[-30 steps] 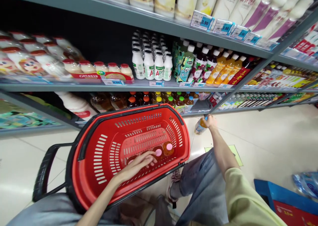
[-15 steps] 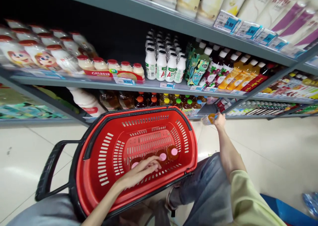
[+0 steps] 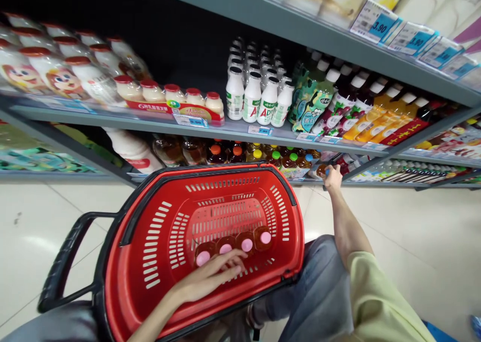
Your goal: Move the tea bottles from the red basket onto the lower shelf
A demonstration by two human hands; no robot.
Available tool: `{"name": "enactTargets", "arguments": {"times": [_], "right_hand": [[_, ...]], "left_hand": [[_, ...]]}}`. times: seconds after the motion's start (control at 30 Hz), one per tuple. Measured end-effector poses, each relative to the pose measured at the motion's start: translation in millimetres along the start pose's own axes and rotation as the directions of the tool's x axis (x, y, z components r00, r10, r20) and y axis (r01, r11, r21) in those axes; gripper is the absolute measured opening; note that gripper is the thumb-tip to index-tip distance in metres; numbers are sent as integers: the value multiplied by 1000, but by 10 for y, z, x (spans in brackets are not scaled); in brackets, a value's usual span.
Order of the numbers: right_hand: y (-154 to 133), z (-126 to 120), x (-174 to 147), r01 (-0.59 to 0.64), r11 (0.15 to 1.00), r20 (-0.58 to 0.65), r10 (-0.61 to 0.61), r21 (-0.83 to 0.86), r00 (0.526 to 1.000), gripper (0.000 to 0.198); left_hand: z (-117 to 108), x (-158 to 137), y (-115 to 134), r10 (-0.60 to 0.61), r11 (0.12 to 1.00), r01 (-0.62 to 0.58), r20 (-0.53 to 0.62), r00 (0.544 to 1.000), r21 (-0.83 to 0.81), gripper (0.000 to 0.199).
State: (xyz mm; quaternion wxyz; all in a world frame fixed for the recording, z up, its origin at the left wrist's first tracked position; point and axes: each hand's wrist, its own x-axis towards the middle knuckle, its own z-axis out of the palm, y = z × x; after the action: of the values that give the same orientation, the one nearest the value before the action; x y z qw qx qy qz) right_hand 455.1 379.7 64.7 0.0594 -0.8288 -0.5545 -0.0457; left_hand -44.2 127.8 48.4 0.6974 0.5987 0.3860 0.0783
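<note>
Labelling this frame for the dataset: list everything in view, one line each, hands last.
basket: 1, red with black handle, on the person's lap
pink-capped bottles: 4, amber, in a row in the basket
small bottle: 1, amber, at the lower shelf edge, in the right hand
white bottles: many, white with green labels, middle shelf
red-capped bottles: a row, cream, middle shelf left
juice bottles: several, green, purple, orange, middle shelf right
price tags: several, white and blue, top shelf edge
left hand: in the basket, fingers on the pink-capped bottles
right hand: stretched to the lower shelf, gripping the small bottle
</note>
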Motion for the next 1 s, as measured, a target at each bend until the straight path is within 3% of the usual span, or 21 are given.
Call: {"name": "enactTargets", "arguments": {"times": [0.17, 0.43, 0.7, 0.87, 1.0], "right_hand": [[-149, 36, -5, 43, 999, 33, -43, 11, 999, 24], [19, 62, 157, 12, 995, -45, -7, 100, 999, 25], [31, 341, 248, -30, 988, 12, 29, 149, 1000, 21], [-6, 428, 496, -71, 985, -26, 76, 155, 997, 40], [20, 449, 710, -139, 975, 10, 139, 173, 990, 52]], "left_hand": [[8, -7, 1, -14, 1000, 14, 3, 1000, 14, 76], [8, -14, 44, -1, 999, 0, 28, 1000, 39, 80], [-3, -17, 63, -71, 993, 66, 52, 996, 101, 78], [-34, -22, 85, -105, 990, 99, 55, 993, 104, 78], [-36, -36, 110, -136, 985, 127, 75, 988, 120, 80]]}}
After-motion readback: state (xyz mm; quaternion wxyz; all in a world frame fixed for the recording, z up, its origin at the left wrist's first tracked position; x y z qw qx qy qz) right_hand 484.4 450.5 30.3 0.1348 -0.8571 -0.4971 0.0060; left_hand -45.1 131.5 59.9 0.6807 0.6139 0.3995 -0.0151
